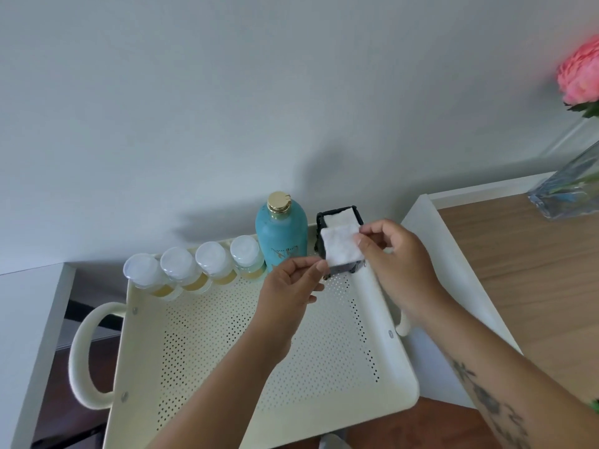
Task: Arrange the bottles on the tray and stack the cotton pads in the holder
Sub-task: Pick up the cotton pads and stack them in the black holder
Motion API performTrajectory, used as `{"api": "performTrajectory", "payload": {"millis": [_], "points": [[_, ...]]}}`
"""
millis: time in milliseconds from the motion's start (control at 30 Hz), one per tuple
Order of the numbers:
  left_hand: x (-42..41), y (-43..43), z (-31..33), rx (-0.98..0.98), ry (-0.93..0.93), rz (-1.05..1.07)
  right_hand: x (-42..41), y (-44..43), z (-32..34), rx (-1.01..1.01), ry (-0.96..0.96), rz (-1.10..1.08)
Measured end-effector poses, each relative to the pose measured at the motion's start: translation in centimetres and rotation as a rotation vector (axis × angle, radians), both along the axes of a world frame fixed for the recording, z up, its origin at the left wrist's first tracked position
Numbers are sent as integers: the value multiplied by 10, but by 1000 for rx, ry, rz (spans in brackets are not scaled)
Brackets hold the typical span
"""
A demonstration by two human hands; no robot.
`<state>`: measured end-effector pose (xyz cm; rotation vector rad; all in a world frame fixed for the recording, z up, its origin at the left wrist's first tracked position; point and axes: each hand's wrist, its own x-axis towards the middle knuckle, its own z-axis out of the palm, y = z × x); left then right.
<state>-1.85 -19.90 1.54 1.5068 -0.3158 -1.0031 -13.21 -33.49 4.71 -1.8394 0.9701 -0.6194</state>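
Note:
A cream perforated tray (246,358) with loop handles carries several small clear bottles with white caps (194,270) in a row along its far rim. A tall teal bottle (281,233) with a gold cap stands beside them. At the far right corner sits a black wire holder (355,218) with white cotton pads inside. A square cotton pad (342,246) is held in front of the holder: my left hand (291,286) pinches its lower left corner and my right hand (395,257) pinches its right edge.
A glass vase (570,189) with a pink flower (580,72) stands on the wooden tabletop (525,273) at the right. A white raised edge (431,228) runs beside the tray. A pale wall lies behind. Dark floor shows at the lower left.

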Motion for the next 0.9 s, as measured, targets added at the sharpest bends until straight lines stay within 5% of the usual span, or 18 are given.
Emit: {"api": "performTrajectory", "payload": {"millis": [400, 533, 667, 767, 900], "points": [[19, 73, -79, 528, -955, -136, 30, -35, 8, 41, 132, -13], [26, 91, -93, 679, -1038, -163, 34, -37, 3, -45, 219, -19], [35, 104, -106, 805, -1038, -174, 28, -29, 0, -487, 304, -29], [41, 112, -111, 850, -1060, -172, 18, -15, -5, -739, 275, 138], [47, 123, -115, 888, -1069, -193, 9, -7, -16, -833, 344, 268]]}}
